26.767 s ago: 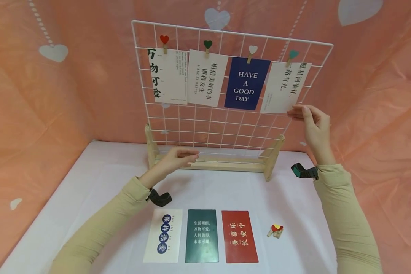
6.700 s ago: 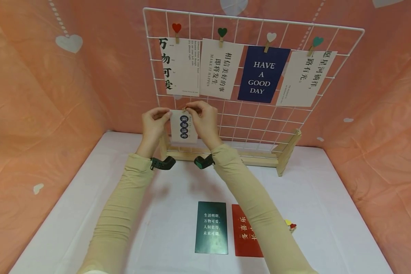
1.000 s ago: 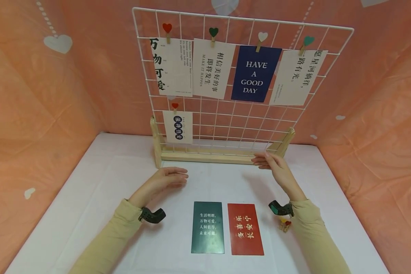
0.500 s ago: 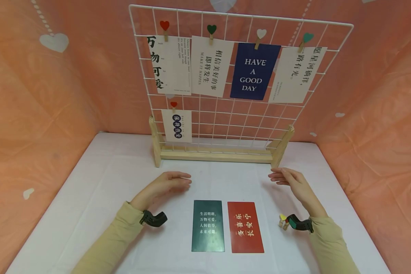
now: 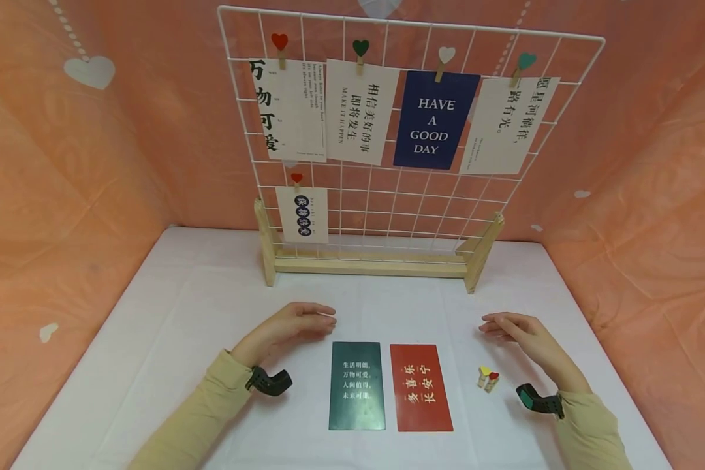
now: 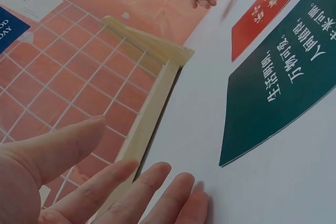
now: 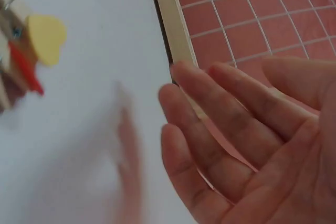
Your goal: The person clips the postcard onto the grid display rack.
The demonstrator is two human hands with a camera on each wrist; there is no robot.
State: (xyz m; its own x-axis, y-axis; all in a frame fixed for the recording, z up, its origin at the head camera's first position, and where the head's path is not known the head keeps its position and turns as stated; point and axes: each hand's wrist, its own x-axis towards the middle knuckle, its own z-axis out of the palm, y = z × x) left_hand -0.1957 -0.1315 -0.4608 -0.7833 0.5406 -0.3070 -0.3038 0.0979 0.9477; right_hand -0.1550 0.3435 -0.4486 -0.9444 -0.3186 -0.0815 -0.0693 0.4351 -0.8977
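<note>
My left hand (image 5: 294,328) is held over the table behind the green card (image 5: 356,408), fingers relaxed around nothing. My right hand (image 5: 519,336), also holding nothing, hovers behind two small wooden clothespins (image 5: 486,380), one with a yellow heart and one with a red heart. A red card (image 5: 421,418) lies beside the green one. On the white wire grid (image 5: 382,222), a small white card (image 5: 317,225) with blue circles hangs from a red-heart clothespin (image 5: 296,179). In the right wrist view the yellow heart (image 7: 47,40) shows near the open palm.
Across the grid's upper part hang two white cards, a navy card (image 5: 435,150) and another white card (image 5: 493,147), each under a heart clothespin. A wooden base (image 5: 370,266) holds the grid upright. Pink cloth (image 5: 94,176) with pale hearts encloses the table (image 5: 170,313).
Since the earliest frame, the white card with blue circles went from the table to the lower left of the grid. In the last second, both hands drew back toward the front, the right one also rightward.
</note>
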